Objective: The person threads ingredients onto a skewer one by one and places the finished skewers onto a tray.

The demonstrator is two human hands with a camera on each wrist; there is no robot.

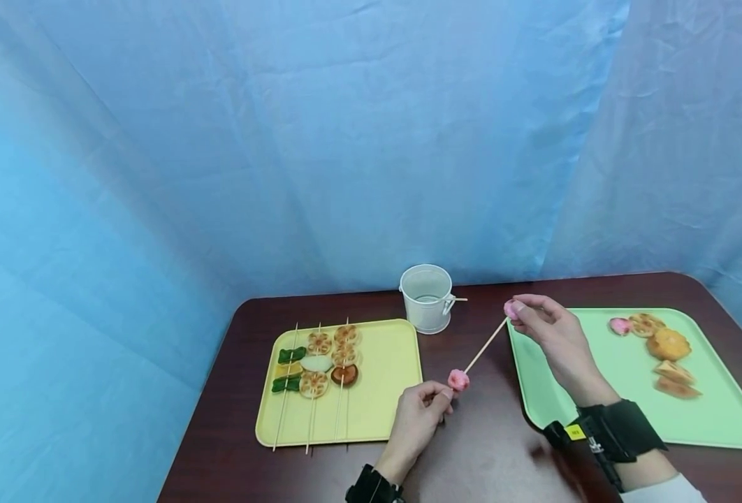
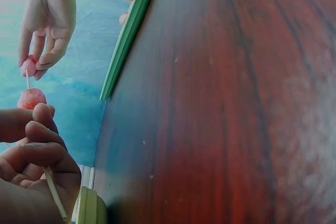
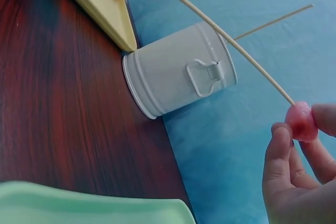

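Between the two hands slants a thin wooden skewer (image 1: 485, 345). A pink, ball-shaped food piece (image 1: 458, 380) is threaded on it just beyond my left hand (image 1: 416, 421), whose fingers grip the stick; its tail end pokes out below them in the left wrist view. At the upper tip, the thumb and fingers of my right hand (image 1: 558, 348) pinch a second pink ball (image 3: 301, 122). The stick meets that ball, but how deep it goes inside is hidden.
A yellow tray (image 1: 386, 412) on the left bears several loaded skewers (image 1: 313, 384). Behind stands a white metal bucket (image 1: 426, 307) with a stick leaning out. The green tray (image 1: 723, 426) on the right carries loose food pieces, among them a pink ball (image 1: 620, 325) and an orange piece (image 1: 668, 344).
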